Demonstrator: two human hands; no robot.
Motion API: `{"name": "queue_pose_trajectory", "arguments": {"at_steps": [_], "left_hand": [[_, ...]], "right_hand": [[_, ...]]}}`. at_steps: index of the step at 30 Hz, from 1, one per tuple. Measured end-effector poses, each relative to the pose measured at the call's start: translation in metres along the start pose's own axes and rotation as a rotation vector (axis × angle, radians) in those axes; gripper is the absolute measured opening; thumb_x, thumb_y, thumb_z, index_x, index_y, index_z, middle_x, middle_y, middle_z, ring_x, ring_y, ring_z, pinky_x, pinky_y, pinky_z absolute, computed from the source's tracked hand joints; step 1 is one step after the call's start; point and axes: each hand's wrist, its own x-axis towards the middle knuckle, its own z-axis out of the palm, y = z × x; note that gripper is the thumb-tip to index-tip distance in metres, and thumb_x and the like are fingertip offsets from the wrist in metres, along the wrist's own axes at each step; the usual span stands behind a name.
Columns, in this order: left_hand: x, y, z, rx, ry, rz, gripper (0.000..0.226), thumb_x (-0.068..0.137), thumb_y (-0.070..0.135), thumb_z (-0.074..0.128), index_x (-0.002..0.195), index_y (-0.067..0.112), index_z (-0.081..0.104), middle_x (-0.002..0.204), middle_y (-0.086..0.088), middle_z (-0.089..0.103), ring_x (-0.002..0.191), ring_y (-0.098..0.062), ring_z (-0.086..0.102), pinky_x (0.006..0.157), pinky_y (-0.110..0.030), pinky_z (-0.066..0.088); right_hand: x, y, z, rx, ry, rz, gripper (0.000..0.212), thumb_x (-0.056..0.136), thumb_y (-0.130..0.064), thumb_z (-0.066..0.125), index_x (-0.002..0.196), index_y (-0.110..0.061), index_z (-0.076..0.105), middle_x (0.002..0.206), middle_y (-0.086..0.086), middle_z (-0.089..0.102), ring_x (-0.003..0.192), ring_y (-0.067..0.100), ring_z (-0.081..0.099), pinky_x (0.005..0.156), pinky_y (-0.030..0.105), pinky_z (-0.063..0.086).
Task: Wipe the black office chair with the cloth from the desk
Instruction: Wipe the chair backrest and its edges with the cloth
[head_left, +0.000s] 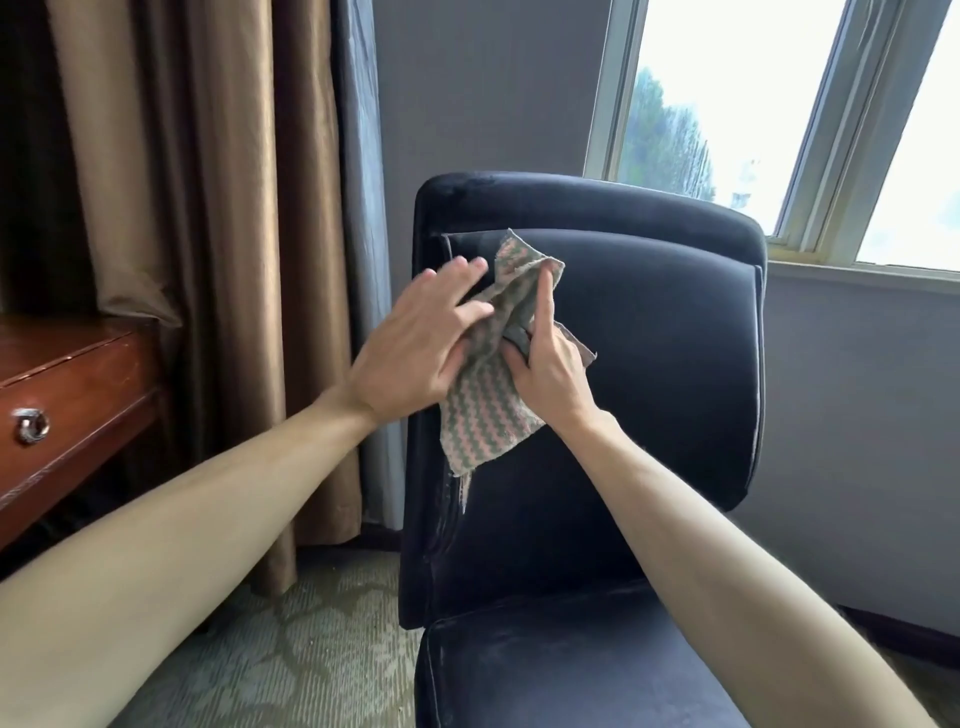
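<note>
Scanning from the left, I see the wooden tabletop (67, 358) at the frame's edge with a brown curtain (208, 208) behind it, both well apart from the work. My left hand (415, 348) comes next. Its fingers are nearly straight and laid against the left side of the cloth (488, 405), so it is steadying the cloth and not gripping it. The striped cloth hangs between both hands in front of the upper left of the chair's backrest; whether it touches the upholstery I cannot tell. My right hand (550, 374) has the cloth bunched in its curled fingers, with the forefinger pointing up along the top fold.

I judge this to be the step of gathering or refolding the cloth into a pad at the black office chair (675, 364), with wiping of the backrest barely under way. The next move calls for flattening the pad onto the backrest and sweeping rightward across it, toward the window (727, 104) side. Pale dusty streaks on the seat and the left edge will need passes too.
</note>
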Motion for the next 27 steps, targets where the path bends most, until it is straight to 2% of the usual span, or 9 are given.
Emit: {"name": "queue_pose_trajectory", "arguments": {"at_steps": [5, 9, 11, 14, 18, 20, 22, 25, 27], "left_hand": [[-0.003, 0.007, 0.011, 0.226, -0.148, 0.185, 0.048, 0.095, 0.019, 0.051, 0.141, 0.004, 0.048, 0.155, -0.011, 0.033, 0.146, -0.029, 0.022, 0.119, -0.046, 0.018], [-0.004, -0.003, 0.009, 0.291, -0.191, 0.164, 0.055, 0.084, -0.003, 0.042, 0.137, 0.002, 0.051, 0.147, -0.011, 0.045, 0.142, -0.033, 0.031, 0.116, -0.05, 0.025], [-0.007, -0.007, 0.005, 0.288, -0.203, 0.146, 0.061, 0.079, -0.005, 0.038, 0.138, 0.005, 0.052, 0.144, -0.012, 0.049, 0.14, -0.034, 0.035, 0.115, -0.05, 0.027], [-0.008, -0.007, 0.004, 0.313, -0.179, 0.137, 0.06, 0.078, 0.0, 0.036, 0.133, 0.009, 0.058, 0.139, -0.013, 0.054, 0.134, -0.037, 0.042, 0.114, -0.051, 0.028], [-0.01, 0.009, 0.016, 0.313, -0.098, 0.009, 0.044, 0.089, 0.014, 0.044, 0.128, 0.005, 0.062, 0.135, -0.015, 0.057, 0.134, -0.034, 0.044, 0.115, -0.05, 0.029], [-0.016, 0.015, 0.023, 0.294, -0.13, -0.063, 0.054, 0.092, 0.036, 0.049, 0.134, 0.002, 0.055, 0.142, -0.016, 0.05, 0.141, -0.032, 0.034, 0.117, -0.048, 0.023], [-0.022, 0.019, 0.026, 0.278, -0.201, -0.097, 0.069, 0.089, 0.051, 0.052, 0.14, 0.004, 0.048, 0.149, -0.018, 0.04, 0.145, -0.032, 0.025, 0.119, -0.048, 0.016], [-0.032, 0.027, 0.028, 0.266, -0.256, -0.102, 0.067, 0.091, 0.051, 0.049, 0.146, 0.014, 0.042, 0.154, -0.02, 0.031, 0.147, -0.034, 0.017, 0.12, -0.047, 0.011], [-0.039, 0.036, 0.027, 0.257, -0.252, -0.122, 0.061, 0.093, 0.045, 0.048, 0.145, 0.014, 0.044, 0.153, -0.022, 0.031, 0.146, -0.035, 0.018, 0.12, -0.047, 0.011]], "right_hand": [[0.006, 0.005, -0.009, 0.022, -0.053, -0.13, 0.071, 0.088, -0.003, 0.061, 0.151, -0.01, 0.028, 0.153, 0.009, 0.037, 0.141, 0.021, 0.034, 0.114, 0.033, 0.031], [0.012, 0.008, -0.022, 0.105, -0.138, 0.038, 0.094, 0.082, -0.01, 0.069, 0.153, -0.034, 0.013, 0.134, 0.0, 0.059, 0.117, 0.019, 0.059, 0.102, 0.029, 0.045], [0.013, 0.01, -0.027, 0.132, -0.029, 0.051, 0.094, 0.078, -0.008, 0.069, 0.154, -0.028, 0.016, 0.118, -0.007, 0.068, 0.103, 0.014, 0.066, 0.096, 0.025, 0.047], [0.014, 0.005, -0.029, 0.067, 0.137, 0.062, 0.071, 0.08, -0.011, 0.066, 0.145, -0.02, 0.039, 0.094, -0.013, 0.072, 0.088, 0.01, 0.069, 0.091, 0.026, 0.048], [-0.023, -0.004, -0.012, -0.143, 0.23, -0.077, 0.022, 0.078, -0.011, 0.066, 0.1, -0.013, 0.066, 0.077, -0.007, 0.066, 0.067, 0.021, 0.063, 0.075, 0.038, 0.049], [-0.06, -0.001, 0.002, -0.206, 0.177, -0.143, 0.015, 0.076, -0.013, 0.066, 0.091, -0.012, 0.067, 0.084, -0.001, 0.065, 0.073, 0.022, 0.062, 0.068, 0.038, 0.048], [-0.098, 0.006, 0.014, -0.276, 0.065, -0.129, 0.03, 0.077, -0.017, 0.07, 0.105, -0.009, 0.066, 0.106, 0.006, 0.062, 0.095, 0.025, 0.06, 0.075, 0.042, 0.049], [-0.124, 0.013, 0.023, -0.369, -0.019, 0.007, 0.053, 0.084, -0.029, 0.067, 0.132, -0.012, 0.054, 0.143, 0.016, 0.042, 0.134, 0.031, 0.038, 0.1, 0.044, 0.036], [-0.119, 0.01, 0.022, -0.368, -0.015, 0.1, 0.056, 0.087, -0.03, 0.06, 0.14, -0.015, 0.047, 0.152, 0.016, 0.031, 0.143, 0.032, 0.025, 0.106, 0.048, 0.03]]}}
